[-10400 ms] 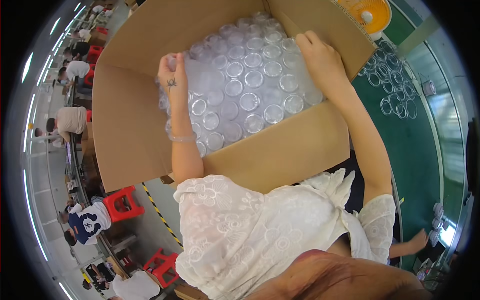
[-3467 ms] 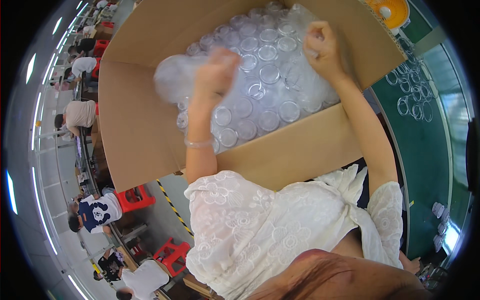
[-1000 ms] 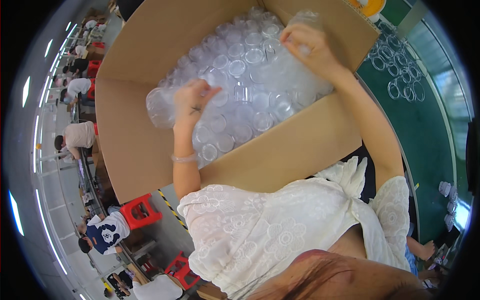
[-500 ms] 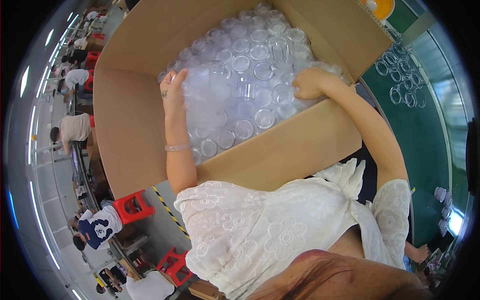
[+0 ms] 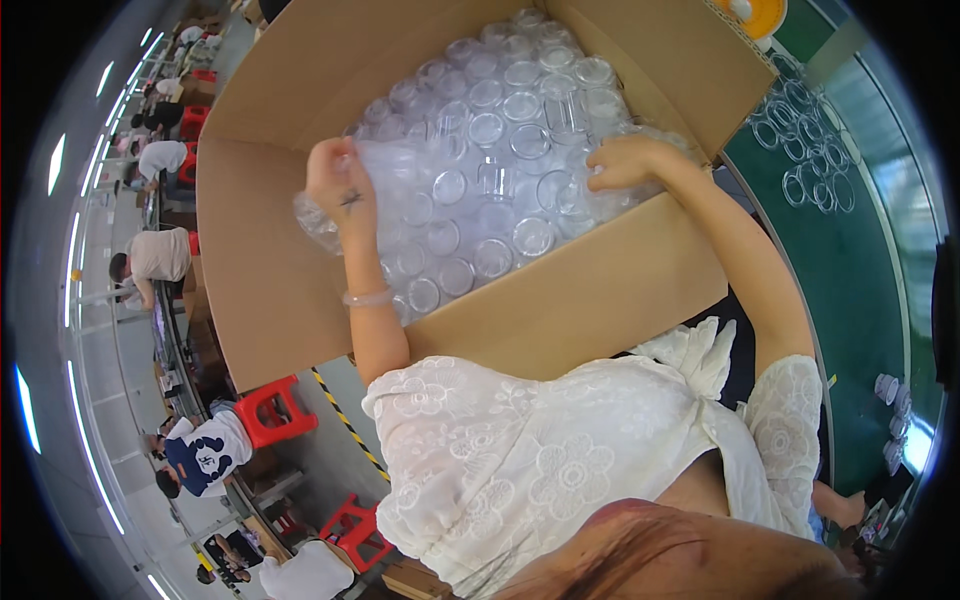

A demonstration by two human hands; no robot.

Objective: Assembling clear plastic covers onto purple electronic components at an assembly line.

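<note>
A clear plastic sheet [image 5: 400,170] lies over rows of clear glass jars [image 5: 500,170] that fill the large cardboard box [image 5: 270,270] in the upper middle of the frame. The left hand [image 5: 340,185], at the box's left side, pinches a bunched edge of the sheet, while the right hand [image 5: 625,162], near the box's right front wall, curls closed on the sheet over the jars. More clear jars [image 5: 810,160] stand on the green worktop [image 5: 860,300] at the upper right, and red stools [image 5: 280,410] sit on the floor at the lower left.
</note>
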